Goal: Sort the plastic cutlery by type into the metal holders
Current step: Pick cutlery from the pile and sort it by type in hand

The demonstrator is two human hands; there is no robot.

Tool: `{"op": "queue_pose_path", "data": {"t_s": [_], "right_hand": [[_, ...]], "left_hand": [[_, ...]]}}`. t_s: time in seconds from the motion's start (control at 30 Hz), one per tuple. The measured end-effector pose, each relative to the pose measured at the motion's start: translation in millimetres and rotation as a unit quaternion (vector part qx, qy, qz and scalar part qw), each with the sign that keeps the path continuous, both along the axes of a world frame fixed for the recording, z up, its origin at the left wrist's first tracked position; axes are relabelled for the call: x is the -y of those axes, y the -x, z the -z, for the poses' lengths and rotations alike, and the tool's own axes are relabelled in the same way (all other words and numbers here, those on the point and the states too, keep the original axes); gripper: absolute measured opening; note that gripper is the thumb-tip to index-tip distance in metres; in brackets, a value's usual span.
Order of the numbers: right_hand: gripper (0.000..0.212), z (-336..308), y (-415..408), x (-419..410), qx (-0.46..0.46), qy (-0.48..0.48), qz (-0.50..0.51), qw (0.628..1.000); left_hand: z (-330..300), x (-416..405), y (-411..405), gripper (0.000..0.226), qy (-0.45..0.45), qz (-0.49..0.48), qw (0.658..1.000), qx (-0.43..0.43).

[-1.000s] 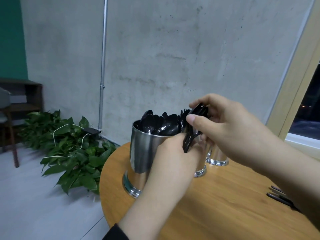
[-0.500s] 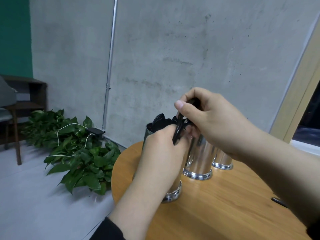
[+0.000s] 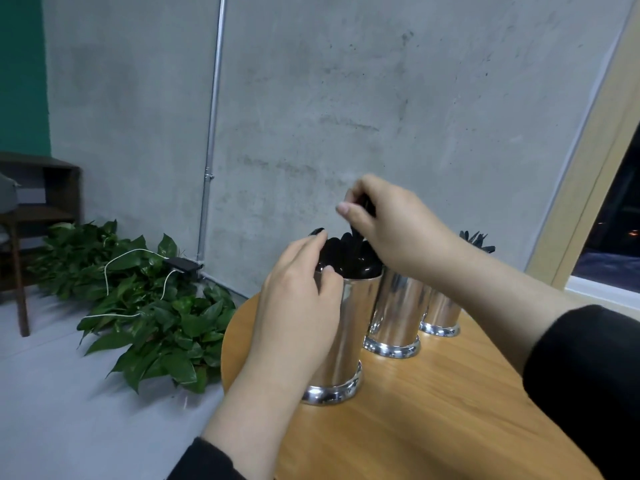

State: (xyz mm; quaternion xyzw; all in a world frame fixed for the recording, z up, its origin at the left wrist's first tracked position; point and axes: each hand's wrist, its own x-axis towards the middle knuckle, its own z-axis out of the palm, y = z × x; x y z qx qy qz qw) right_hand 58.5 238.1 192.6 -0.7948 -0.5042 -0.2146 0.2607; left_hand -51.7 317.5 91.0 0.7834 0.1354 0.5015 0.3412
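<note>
- The right hand (image 3: pixel 391 230) is up above the nearest metal holder (image 3: pixel 341 334), its grip pinching black plastic cutlery (image 3: pixel 363 209) by the handle end between thumb and fingers. I can't make out what type it is; most of it is hidden behind the hand.
- The left hand (image 3: pixel 298 306) is wrapped against the near side of that holder, grip closed around its upper wall, fingertips up at the rim among the black spoons (image 3: pixel 346 254) already crowding the top.
- Two more holders stand behind on the round wooden worktop (image 3: pixel 433 410): a middle holder (image 3: pixel 394 317) and a far holder (image 3: pixel 441 313) with dark cutlery tips (image 3: pixel 476 239) fanning above the forearm.
- Risk, as I judge it: the nearest holder looks packed, so pushing another piece in could catch on the spoon bowls, spring a few out, or land among the wrong type.
- That holder sits close to the worktop's edge; a hard downward shove or a slip of the steadying hand might tip it toward the floor and the plants (image 3: pixel 156 306).
- Compared with half a second ago, the right hand has lifted higher and clear of the left, and the far holder's cutlery has come into view.
- A second ago both hands were bunched together over the cutlery.
</note>
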Motion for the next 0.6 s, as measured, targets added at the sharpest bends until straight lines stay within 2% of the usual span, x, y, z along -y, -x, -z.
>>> {"op": "queue_pose_path", "data": {"t_s": [0.1,0.23,0.3,0.37,0.47,0.53,0.6], "right_hand": [[0.028,18,-4,-6,0.03,0.085,0.022,0.996],[0.046,34,-13,-6,0.093,0.143,0.048,0.984],[0.05,34,-14,2,0.106,0.107,0.037,0.988],[0.047,32,-14,19,0.117,-0.001,-0.007,0.993],[0.039,34,-25,67,0.117,-0.149,-0.048,0.981],[0.032,46,-36,116,0.104,-0.165,-0.016,0.981],[0.032,68,-51,176,0.087,-0.14,0.047,0.985]], "left_hand": [[3,0,-1,0.05,-0.005,0.013,1.0,-0.01],[6,0,-4,0.047,-0.015,0.018,1.0,0.01],[7,3,-6,0.045,-0.007,0.011,1.0,0.024],[5,9,-9,0.04,-0.015,-0.017,0.998,0.058],[0,27,-13,0.03,-0.048,-0.038,0.991,0.119],[-4,46,-18,0.027,-0.066,-0.021,0.987,0.142],[-4,68,-26,0.025,-0.081,0.016,0.983,0.162]]}}
